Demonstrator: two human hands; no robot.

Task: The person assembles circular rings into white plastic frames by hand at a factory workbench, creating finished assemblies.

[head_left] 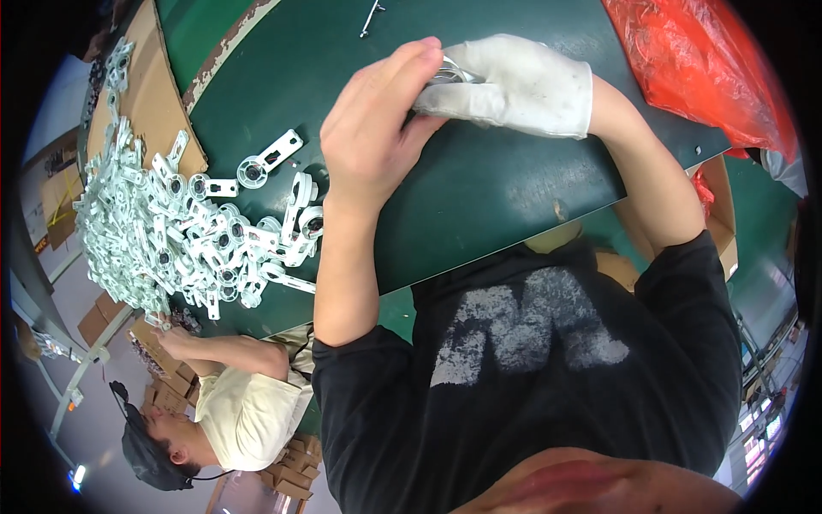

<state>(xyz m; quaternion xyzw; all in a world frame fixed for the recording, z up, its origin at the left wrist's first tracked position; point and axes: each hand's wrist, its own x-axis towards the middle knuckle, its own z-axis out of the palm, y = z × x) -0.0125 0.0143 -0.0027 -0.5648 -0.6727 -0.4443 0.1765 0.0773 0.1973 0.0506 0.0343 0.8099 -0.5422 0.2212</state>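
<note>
My bare left hand [377, 116] and my gloved right hand [514, 86] meet above the dark green table. The right one wears a white cloth glove. Between them is a small shiny part [451, 72] with a rounded, silvery edge, mostly covered by fingers and glove. Both hands are closed around it. To the left of my left forearm lies a large heap of white plastic parts [201, 227], each with a round ring end and a flat slotted arm. One such part [270, 158] lies apart from the heap, nearer my left hand.
A cardboard sheet [158, 77] stands along the heap's far left side. A thin metal rod [371, 17] lies at the table's far edge. Red plastic sheeting [702, 68] covers the right end. Another person [240, 394] in a cap reaches to the heap's near left edge.
</note>
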